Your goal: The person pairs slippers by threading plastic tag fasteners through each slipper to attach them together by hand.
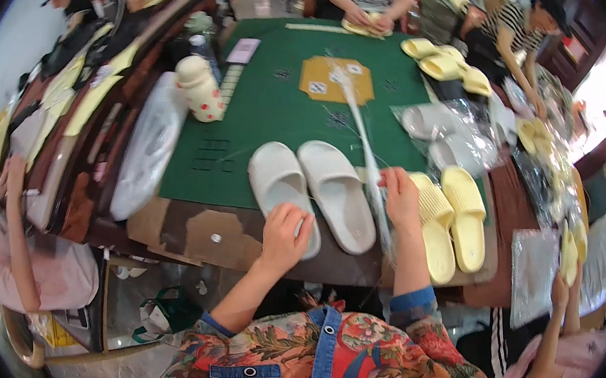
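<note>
Two yellow slippers (453, 219) beside right hand (399, 198).

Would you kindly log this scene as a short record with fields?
Surface: green mat on a table
Left hand: rests on the heel of the left white slipper
Right hand: pinches a clear strip
Beside it: second white slipper, yellow slippers on the right
Others: people work around the table
</note>
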A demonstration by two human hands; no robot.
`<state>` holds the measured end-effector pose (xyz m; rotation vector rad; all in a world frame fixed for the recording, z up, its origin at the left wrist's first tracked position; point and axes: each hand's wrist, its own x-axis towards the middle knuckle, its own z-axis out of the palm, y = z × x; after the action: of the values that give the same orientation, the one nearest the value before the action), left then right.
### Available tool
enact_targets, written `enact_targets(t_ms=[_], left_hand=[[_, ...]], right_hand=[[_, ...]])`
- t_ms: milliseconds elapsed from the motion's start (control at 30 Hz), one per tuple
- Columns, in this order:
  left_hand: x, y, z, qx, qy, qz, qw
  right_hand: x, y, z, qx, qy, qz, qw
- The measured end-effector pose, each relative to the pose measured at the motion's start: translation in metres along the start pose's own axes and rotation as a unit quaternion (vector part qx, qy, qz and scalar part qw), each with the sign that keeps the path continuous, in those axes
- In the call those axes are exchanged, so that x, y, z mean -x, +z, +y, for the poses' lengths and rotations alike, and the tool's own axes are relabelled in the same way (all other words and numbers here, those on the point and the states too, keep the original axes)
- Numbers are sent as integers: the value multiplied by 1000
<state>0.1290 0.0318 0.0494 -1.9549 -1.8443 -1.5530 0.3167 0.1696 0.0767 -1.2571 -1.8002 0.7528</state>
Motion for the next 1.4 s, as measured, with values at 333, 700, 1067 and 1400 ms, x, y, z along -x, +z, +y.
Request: enact_targets(t_ms=[333,700,1067,1400], left_hand=[[2,-20,7,96,-38,13,995],[-5,-18,13,515,-303,55,800],[-6,-51,-52,581,-389,270,662],[7,-35,-41,635,-417,198,619]], right_hand=[[22,23,-56,-100,-45,-155,982],[70,20,-81,-53,-66,-287,954],[67,-51,-74,-60,18,-256,965],[49,-73,-31,-484,-4,107,868]])
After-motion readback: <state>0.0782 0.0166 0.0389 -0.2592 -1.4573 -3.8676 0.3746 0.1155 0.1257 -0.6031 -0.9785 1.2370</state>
